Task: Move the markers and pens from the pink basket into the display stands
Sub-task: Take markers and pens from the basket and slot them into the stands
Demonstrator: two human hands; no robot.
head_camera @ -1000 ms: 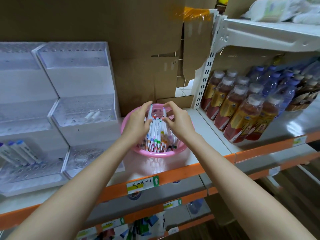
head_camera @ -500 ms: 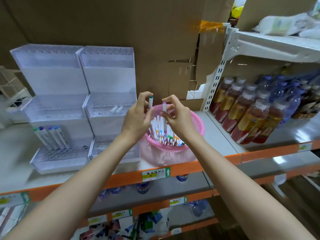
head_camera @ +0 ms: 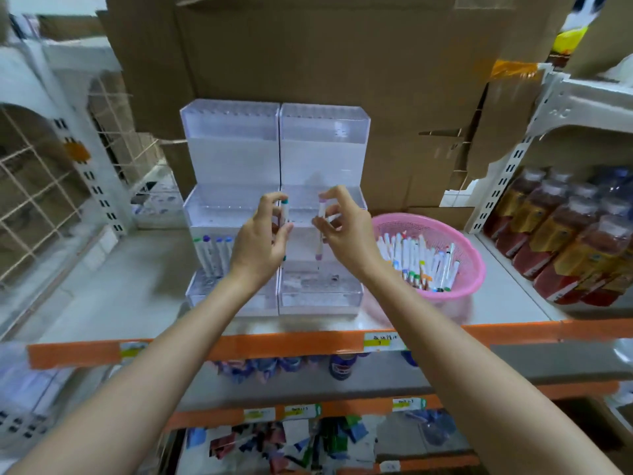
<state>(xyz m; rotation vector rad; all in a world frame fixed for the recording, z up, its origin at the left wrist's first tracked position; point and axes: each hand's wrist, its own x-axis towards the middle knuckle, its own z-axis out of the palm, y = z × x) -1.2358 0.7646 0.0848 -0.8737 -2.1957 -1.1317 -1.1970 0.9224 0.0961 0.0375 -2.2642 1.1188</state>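
Holding one marker in each hand, I judge this to be the carry-and-place step. My left hand pinches a teal-capped marker upright between thumb and fingers. My right hand pinches a purple-capped marker the same way. Both hover in front of the middle tier of the display stands, apart from each other. The pink basket sits on the shelf just right of the stands with many markers left in it, so the task looks far from done. Next I would need to line each tip over a hole in a tier and lower it straight. The hole grid is washed out in the clear plastic, my hands cover part of the middle tier, and I cannot tell which tier is meant. A few blue-capped markers stand in the left stand's lower tier.
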